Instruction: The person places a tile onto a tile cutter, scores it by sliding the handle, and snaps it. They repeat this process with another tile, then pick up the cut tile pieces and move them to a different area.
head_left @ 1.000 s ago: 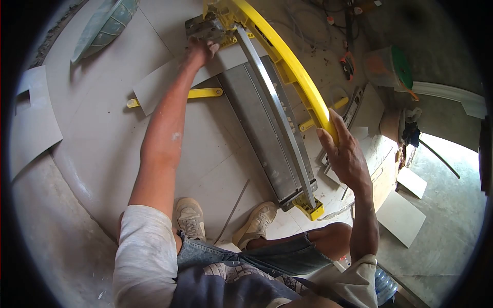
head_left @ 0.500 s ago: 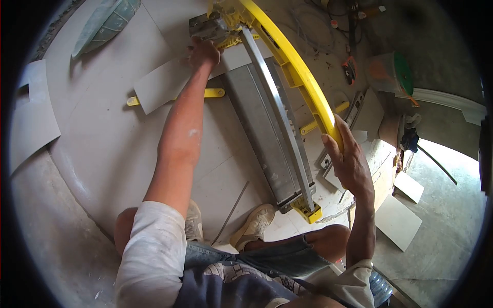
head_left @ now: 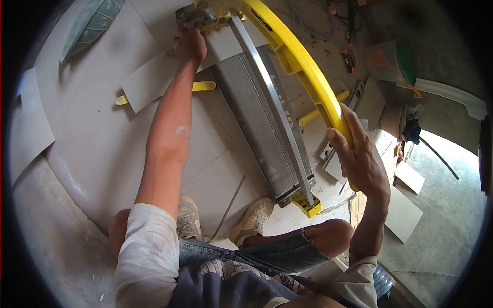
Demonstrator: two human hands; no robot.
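My right hand [head_left: 359,156] is wrapped round the long yellow handle [head_left: 313,72] of a tile cutter. The cutter's metal rail [head_left: 272,97] runs above its grey bed [head_left: 251,118], down to a yellow end piece [head_left: 307,204]. My left hand [head_left: 190,47] is at the far end of the cutter, by the metal end block [head_left: 195,16] and over a pale tile [head_left: 149,84] lying across the bed. Its fingers are partly hidden, and whether they grip anything is unclear. A yellow support arm [head_left: 204,85] sticks out under the tile.
A green-grey curved container [head_left: 95,28] is at the upper left, with a cut tile [head_left: 33,123] below it. At right are a bucket with a green rim [head_left: 404,62], an orange tool [head_left: 349,57], loose tiles [head_left: 403,215] and a thin rod [head_left: 439,158]. Another thin rod [head_left: 228,208] lies near my shoes.
My right hand has moved slightly right and down with the yellow handle. In the view, the cutter, tile and my left hand have shifted a little left and up.
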